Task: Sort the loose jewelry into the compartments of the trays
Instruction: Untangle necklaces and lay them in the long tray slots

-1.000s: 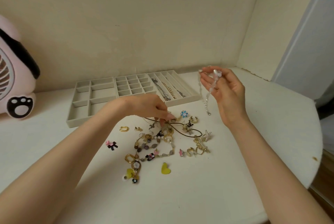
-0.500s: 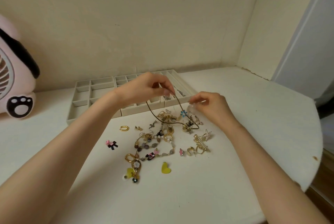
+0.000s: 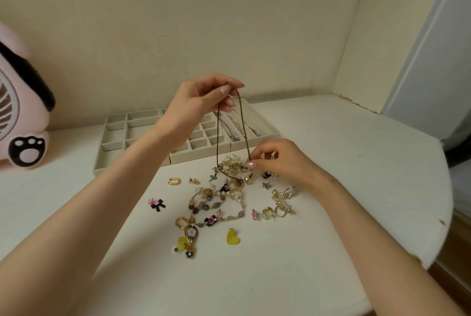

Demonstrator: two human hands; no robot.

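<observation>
My left hand [image 3: 201, 104] is raised above the trays and pinches the top of a brown cord necklace [image 3: 242, 127], whose loop hangs down into the pile of loose jewelry [image 3: 229, 196]. My right hand [image 3: 280, 160] is low at the pile's far right edge, its fingertips pinching the cord where the loop reaches the pile. The beige compartment trays [image 3: 119, 142] lie behind the pile against the wall. Several chains [image 3: 235, 127] lie in the long slots of the right tray.
A pink fan with a paw print [image 3: 23, 116] stands at the far left. A yellow heart charm [image 3: 232, 237], a gold oval ring [image 3: 174, 181] and a pink-and-black bow [image 3: 156, 204] lie apart from the pile. The table's right edge [image 3: 441, 224] is chipped.
My left hand has lifted the brown cord from the pile up above the trays. My right hand came down with the pearl strand and now pinches the cord at the pile.
</observation>
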